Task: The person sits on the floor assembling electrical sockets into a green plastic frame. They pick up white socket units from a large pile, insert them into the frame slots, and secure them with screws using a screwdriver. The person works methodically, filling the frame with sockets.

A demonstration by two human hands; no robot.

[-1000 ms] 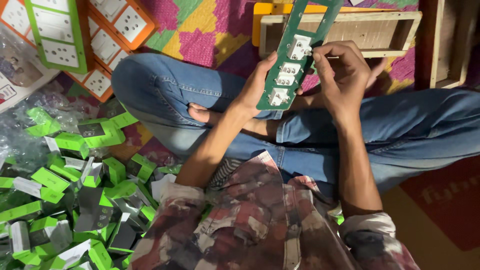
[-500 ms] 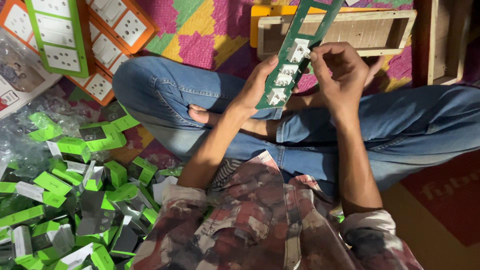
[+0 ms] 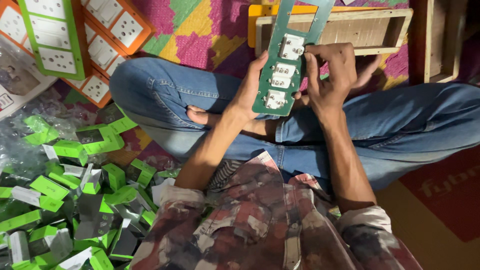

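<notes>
A long green switch plate (image 3: 289,55) with three white switch modules fitted into its back is held upright over my crossed legs in blue jeans (image 3: 165,100). My left hand (image 3: 250,90) grips the plate's left edge and lower part. At the plate's right edge, my right hand (image 3: 332,75) rests its fingertips beside the topmost white module (image 3: 291,46). Above that module the plate has an empty rectangular cut-out that runs out of view.
A heap of small green and grey cartons (image 3: 75,200) lies at my left. Orange and green-framed socket boards (image 3: 65,40) lie at the upper left on a colourful mat (image 3: 195,30). A wooden frame box (image 3: 350,30) stands behind the plate, and another wooden piece (image 3: 440,40) is at right.
The plate has swung a little more upright and closer to me. My right hand has shifted up to the topmost module, and the left hand keeps its hold.
</notes>
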